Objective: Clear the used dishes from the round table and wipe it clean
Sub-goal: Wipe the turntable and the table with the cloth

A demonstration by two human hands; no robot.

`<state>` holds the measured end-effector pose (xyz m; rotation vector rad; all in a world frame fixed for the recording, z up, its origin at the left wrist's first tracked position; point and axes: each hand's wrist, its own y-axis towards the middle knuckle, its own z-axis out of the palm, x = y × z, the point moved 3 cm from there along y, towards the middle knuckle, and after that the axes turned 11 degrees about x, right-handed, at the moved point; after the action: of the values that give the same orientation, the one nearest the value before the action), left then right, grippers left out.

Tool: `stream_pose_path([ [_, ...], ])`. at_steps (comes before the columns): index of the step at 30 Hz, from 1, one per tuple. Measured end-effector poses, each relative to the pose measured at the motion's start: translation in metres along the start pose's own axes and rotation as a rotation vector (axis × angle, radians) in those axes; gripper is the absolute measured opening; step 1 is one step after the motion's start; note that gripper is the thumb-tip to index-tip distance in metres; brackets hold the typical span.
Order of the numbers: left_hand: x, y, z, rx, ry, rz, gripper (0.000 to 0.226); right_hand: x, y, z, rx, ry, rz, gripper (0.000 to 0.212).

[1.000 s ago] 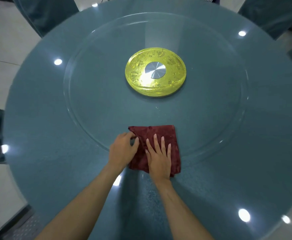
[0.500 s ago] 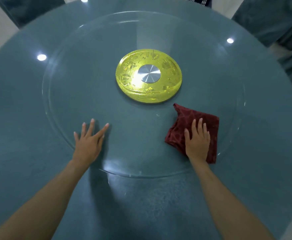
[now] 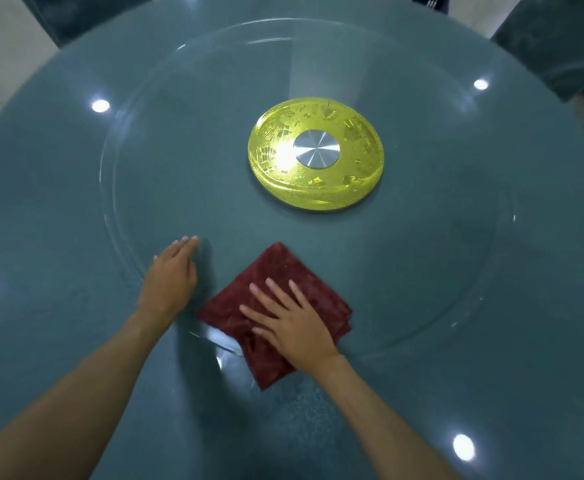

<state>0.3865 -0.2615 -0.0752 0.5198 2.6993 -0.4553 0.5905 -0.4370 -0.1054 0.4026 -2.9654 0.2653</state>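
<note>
Maroon cloth [image 3: 281,269] under R hand [image 3: 294,327], beside L hand [image 3: 172,279].

We see a round yellow disc [image 3: 352,161] at the middle, translucent and flecked with a gold pattern, with a brushed silver cap [image 3: 316,148] set at its centre; at the upper left stands a chair [image 3: 86,12] in a dark teal cover, and at the upper right a second covered chair [image 3: 557,39] of the same colour; pale floor tiles [image 3: 3,46] show at the far left; bright round light reflections [image 3: 100,105] glint well apart around the disc (we count at least four); at the top edge a dark striped object [image 3: 425,1] is cut off, and we cannot tell what it is.
</note>
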Motion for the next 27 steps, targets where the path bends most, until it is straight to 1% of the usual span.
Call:
stream_pose_path([
  [2, 0.010, 0.006, -0.006, -0.066, 0.031, 0.040, 0.048, -0.002, -0.005, 0.001, -0.014, -0.002, -0.010, 0.048],
  [4, 0.014, 0.009, -0.007, -0.099, 0.095, 0.126, 0.045, -0.027, -0.012, -0.002, -0.050, -0.013, 0.079, 0.049],
  [7, 0.018, 0.012, -0.006, -0.097, 0.170, 0.193, 0.047, -0.101, -0.035, -0.009, -0.103, 0.016, 0.373, 0.053],
  [11, 0.023, 0.012, -0.005, -0.019, 0.144, 0.095, 0.044, -0.209, -0.071, -0.016, -0.141, 0.193, 0.782, 0.058],
  [13, 0.021, 0.010, -0.002, -0.016, 0.136, 0.074, 0.045, -0.230, -0.067, -0.020, -0.176, 0.281, 0.920, 0.061],
  [15, 0.018, 0.008, 0.002, -0.018, 0.137, 0.060, 0.045, -0.228, -0.049, -0.025, -0.197, 0.306, 0.965, 0.061],
  [16, 0.017, 0.007, 0.004, -0.011, 0.137, 0.046, 0.046, -0.219, -0.037, -0.027, -0.195, 0.289, 0.933, 0.060],
  [17, 0.016, 0.007, 0.006, 0.001, 0.138, 0.033, 0.046, -0.206, -0.024, -0.028, -0.181, 0.251, 0.865, 0.057],
  [19, 0.016, 0.007, 0.005, 0.027, 0.136, 0.021, 0.047, -0.165, 0.003, -0.029, -0.149, 0.155, 0.678, 0.053],
  [22, 0.012, 0.008, 0.000, 0.045, 0.140, 0.040, 0.047, -0.078, 0.036, -0.023, -0.130, 0.114, 0.366, 0.049],
  [24, 0.008, 0.005, -0.004, 0.044, 0.157, 0.056, 0.050, -0.014, 0.048, -0.014, -0.093, 0.096, 0.115, 0.047],
  [26, 0.007, 0.001, -0.009, 0.059, 0.198, 0.091, 0.052, 0.035, 0.046, -0.007, -0.029, 0.138, -0.126, 0.045],
  [27, 0.007, 0.002, -0.013, 0.083, 0.226, 0.107, 0.050, 0.049, 0.041, -0.004, 0.002, 0.188, -0.210, 0.044],
])
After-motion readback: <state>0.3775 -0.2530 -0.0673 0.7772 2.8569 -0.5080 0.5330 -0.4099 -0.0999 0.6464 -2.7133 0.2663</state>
